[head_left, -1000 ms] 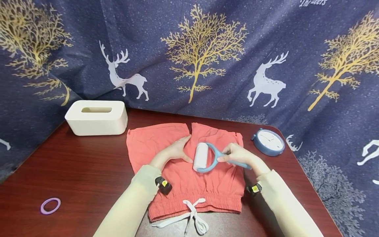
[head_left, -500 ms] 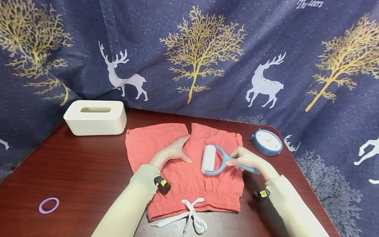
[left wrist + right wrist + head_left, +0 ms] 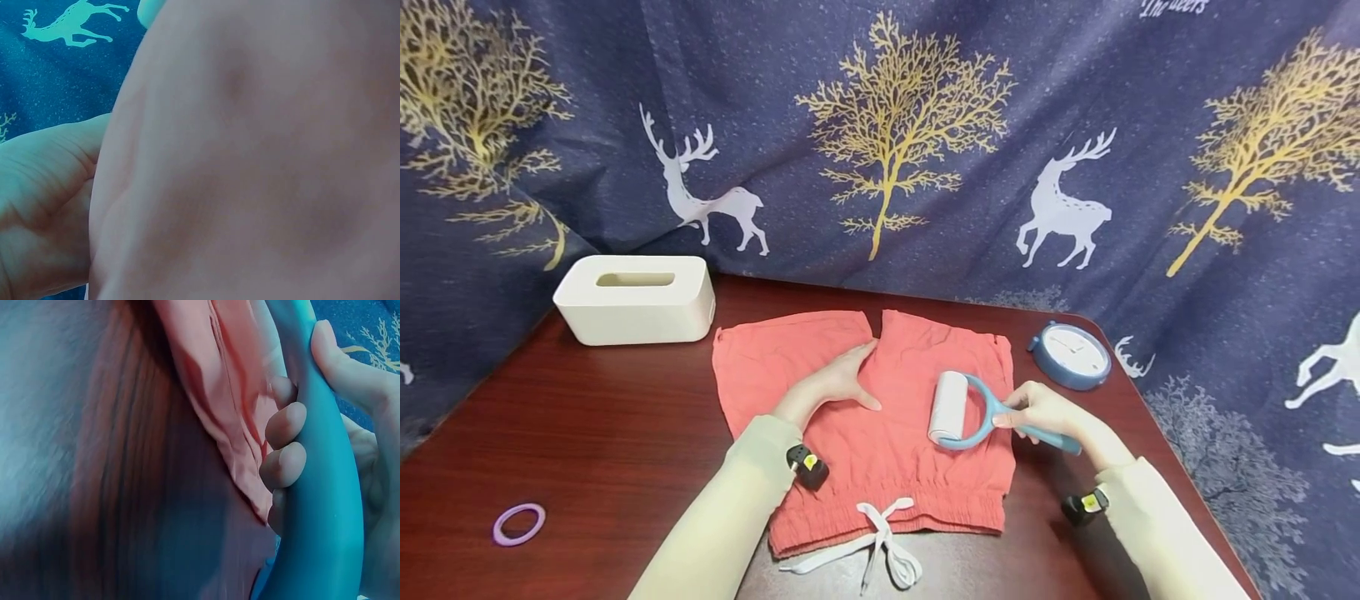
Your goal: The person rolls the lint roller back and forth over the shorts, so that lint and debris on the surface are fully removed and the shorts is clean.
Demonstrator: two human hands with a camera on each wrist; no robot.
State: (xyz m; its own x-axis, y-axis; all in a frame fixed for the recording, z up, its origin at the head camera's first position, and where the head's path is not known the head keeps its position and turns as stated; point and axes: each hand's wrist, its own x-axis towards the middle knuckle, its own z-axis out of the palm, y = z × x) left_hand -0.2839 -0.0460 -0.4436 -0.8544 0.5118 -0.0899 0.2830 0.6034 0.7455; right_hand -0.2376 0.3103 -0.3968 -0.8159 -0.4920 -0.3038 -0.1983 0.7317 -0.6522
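Note:
Coral-red shorts (image 3: 910, 450) with a white drawstring lie spread on the table, waistband toward me. My right hand (image 3: 1037, 410) grips the blue handle of a lint roller (image 3: 950, 406), whose white roll lies over the right leg of the shorts. In the right wrist view, fingers (image 3: 285, 425) and thumb curl round the lint roller's handle (image 3: 325, 487). My left hand (image 3: 835, 379) rests on the shorts left of the middle, thumb and fingers spread apart. The left wrist view shows mostly coral cloth (image 3: 262, 156) close up, with part of the left hand (image 3: 44, 206) beside it.
A white tissue box (image 3: 636, 312) stands at the back left of the dark red table (image 3: 610, 433). The blue-rimmed clock (image 3: 1072, 354) lies at the back right. Near the left front is a purple ring (image 3: 497, 533). Behind hangs a navy deer-print cloth (image 3: 820, 83).
My right hand has drawn the lint roller rightward across the shorts, from near the left thumb toward the right side. The left hand stays in place on the cloth.

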